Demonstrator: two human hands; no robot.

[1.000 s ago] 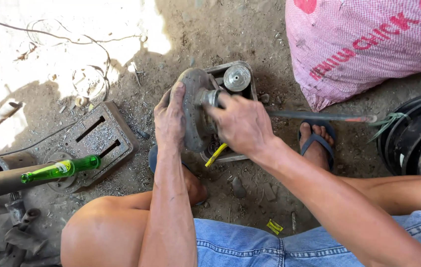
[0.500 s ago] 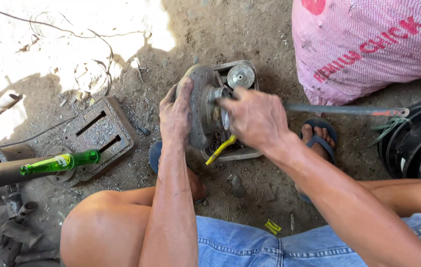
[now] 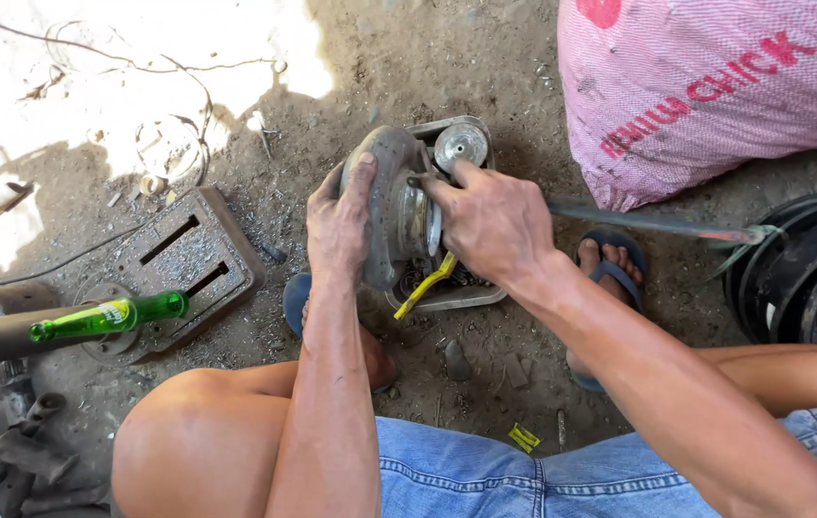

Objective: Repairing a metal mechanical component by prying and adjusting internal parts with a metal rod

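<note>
Since the earlier frames, the right hand [image 3: 495, 223] has slid along the shaft side of the grey metal housing [image 3: 389, 197], its fingers now curled around the bright central part. A pink woven sack [image 3: 706, 86] fills the upper right over the dirt ground [image 3: 408, 58]. Stacked black tubs [image 3: 806, 278] stand at the right edge. A slotted metal plate [image 3: 183, 254] lies at left. The housing stands on edge in a shallow grey tray [image 3: 456, 297]. Flat on its rounded back, fingers spread, the left hand [image 3: 337, 225] grips the housing. A green glass bottle [image 3: 111, 316] lies left, a yellow-handled tool [image 3: 425, 285] inside the tray.
</note>
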